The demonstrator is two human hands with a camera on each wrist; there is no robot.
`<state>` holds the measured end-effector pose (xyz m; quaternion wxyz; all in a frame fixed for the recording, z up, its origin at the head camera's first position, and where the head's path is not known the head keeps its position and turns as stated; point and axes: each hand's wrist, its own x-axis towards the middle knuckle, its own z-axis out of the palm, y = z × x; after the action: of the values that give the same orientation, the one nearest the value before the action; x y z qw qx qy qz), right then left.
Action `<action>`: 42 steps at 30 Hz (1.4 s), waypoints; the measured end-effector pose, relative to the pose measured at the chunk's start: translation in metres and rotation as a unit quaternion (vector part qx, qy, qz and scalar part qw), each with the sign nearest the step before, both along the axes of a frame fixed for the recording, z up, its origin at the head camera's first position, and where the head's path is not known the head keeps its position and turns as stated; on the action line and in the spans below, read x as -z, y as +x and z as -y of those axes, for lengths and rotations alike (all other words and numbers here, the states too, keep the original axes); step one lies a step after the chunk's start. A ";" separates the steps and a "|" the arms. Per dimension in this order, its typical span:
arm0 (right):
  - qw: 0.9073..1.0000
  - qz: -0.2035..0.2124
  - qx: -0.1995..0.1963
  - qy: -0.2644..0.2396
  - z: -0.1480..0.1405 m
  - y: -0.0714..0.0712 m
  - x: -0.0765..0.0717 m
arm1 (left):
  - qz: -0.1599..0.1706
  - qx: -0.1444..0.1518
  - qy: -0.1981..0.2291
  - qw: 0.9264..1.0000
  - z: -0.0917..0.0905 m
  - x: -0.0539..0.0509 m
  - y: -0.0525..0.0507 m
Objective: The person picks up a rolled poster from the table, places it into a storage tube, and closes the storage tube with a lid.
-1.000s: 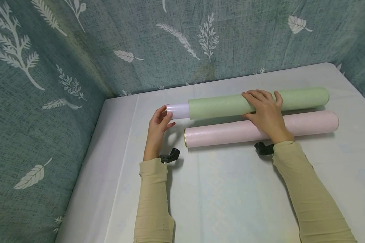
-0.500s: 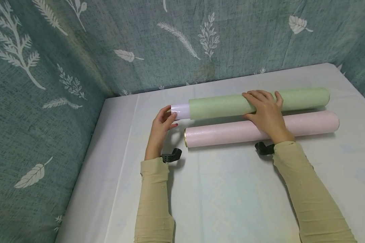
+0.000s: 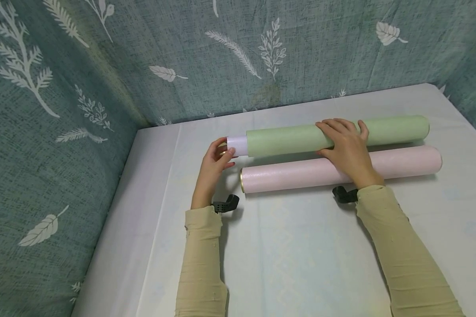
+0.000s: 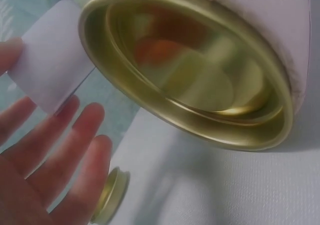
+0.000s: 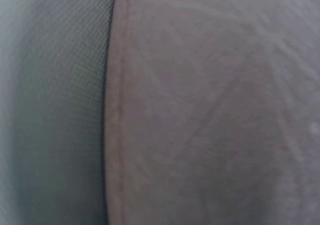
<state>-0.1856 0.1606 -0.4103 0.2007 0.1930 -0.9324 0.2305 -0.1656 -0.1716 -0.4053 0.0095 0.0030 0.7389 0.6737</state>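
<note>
My left hand [image 3: 213, 166] pinches the outer end of a rolled pale lavender sheet [image 3: 239, 145], thumb on the near side and fingers beyond. The sheet [image 4: 52, 57] sticks out of the left end of a long green tube [image 3: 289, 139]. Over the tube's middle my right hand [image 3: 346, 147] grips it, fingers across the top. A pink tube [image 3: 293, 174] lies in front, passing under the right wrist. Its gold-rimmed end [image 4: 187, 67] looms large in the left wrist view. A small gold cap [image 4: 114, 195] sits on the table, partly behind the left fingers.
Both tubes lie on a table with a pale cloth [image 3: 293, 255]. Behind and to the left hangs a green leaf-patterned curtain [image 3: 143, 44]. Black camera mounts [image 3: 227, 204] stick out from both wrists. The right wrist view is a blurred close-up of a pinkish surface [image 5: 210, 110].
My left hand has moved right with the sheet's end, and less of the sheet now shows outside the green tube. The right hand and both tubes have stayed in place.
</note>
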 end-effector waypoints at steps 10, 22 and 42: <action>1.000 -0.003 -0.003 -0.001 -0.001 0.000 0.000 | 0.004 0.023 -0.015 1.000 -0.006 -0.007 0.004; 1.000 -0.003 -0.004 0.001 0.000 0.000 0.000 | 0.012 0.050 -0.004 0.999 -0.009 -0.004 0.003; 1.000 -0.007 -0.005 0.003 0.000 0.001 0.001 | 0.017 0.060 -0.006 0.998 -0.016 -0.011 0.007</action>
<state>-0.1844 0.1603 -0.4118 0.2052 0.2000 -0.9306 0.2279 -0.1585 -0.1560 -0.3940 0.0627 0.0356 0.7412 0.6674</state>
